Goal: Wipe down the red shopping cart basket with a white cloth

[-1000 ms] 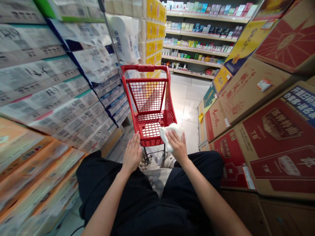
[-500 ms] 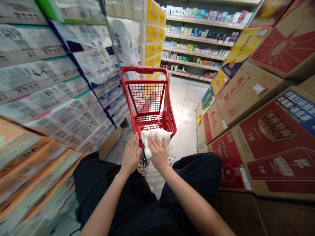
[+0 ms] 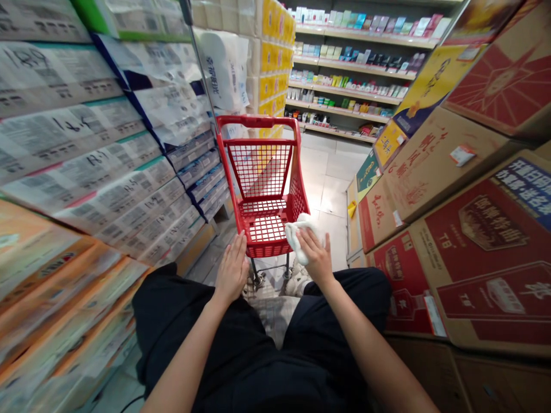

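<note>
A small red shopping cart [image 3: 262, 172] stands in the aisle right in front of me, its basket empty. My right hand [image 3: 316, 257] presses a white cloth [image 3: 299, 230] against the cart's near right corner, fingers bent over it. My left hand [image 3: 232, 269] lies flat with fingers stretched out against the cart's near left edge. My knees in dark trousers fill the bottom of the view.
Stacked paper-goods packs [image 3: 107, 166] wall the left side. Red and brown cardboard cartons [image 3: 465, 229] are piled on the right. Shelves of small boxed goods [image 3: 353, 63] cross the far end. Pale tiled floor [image 3: 327, 189] runs between them.
My right hand slid the cloth from the cart's near right corner to the middle of the near edge and back to the right corner. My left hand stayed put.
</note>
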The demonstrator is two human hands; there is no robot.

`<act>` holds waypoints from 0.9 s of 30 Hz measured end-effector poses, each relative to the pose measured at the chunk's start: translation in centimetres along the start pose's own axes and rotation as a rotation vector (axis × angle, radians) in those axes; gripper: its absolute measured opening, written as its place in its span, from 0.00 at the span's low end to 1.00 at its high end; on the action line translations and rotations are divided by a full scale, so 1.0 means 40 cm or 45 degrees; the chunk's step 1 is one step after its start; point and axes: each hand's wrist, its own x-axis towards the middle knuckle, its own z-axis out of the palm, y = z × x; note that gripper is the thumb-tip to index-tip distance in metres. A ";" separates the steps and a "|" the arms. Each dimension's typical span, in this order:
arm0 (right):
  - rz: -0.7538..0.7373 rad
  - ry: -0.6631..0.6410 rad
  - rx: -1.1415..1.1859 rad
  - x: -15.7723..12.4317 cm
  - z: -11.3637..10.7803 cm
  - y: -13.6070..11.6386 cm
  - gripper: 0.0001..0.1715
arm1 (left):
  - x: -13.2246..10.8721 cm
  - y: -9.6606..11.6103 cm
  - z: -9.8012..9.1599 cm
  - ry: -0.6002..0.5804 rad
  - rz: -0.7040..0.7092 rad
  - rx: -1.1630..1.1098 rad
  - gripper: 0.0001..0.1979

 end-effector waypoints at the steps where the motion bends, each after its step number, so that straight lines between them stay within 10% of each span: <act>1: 0.023 0.004 -0.027 -0.001 -0.008 0.026 0.31 | 0.000 -0.001 0.002 0.002 -0.002 -0.005 0.32; 5: 0.124 0.036 -0.051 -0.002 -0.017 0.035 0.30 | -0.001 0.000 0.005 0.009 -0.005 -0.014 0.32; 17: -0.007 -0.010 0.219 0.073 0.097 -0.321 0.27 | -0.010 -0.022 0.013 0.025 0.049 -0.002 0.34; 27: -0.045 0.038 0.071 0.001 0.018 -0.040 0.29 | 0.000 0.001 -0.003 -0.008 0.010 0.009 0.31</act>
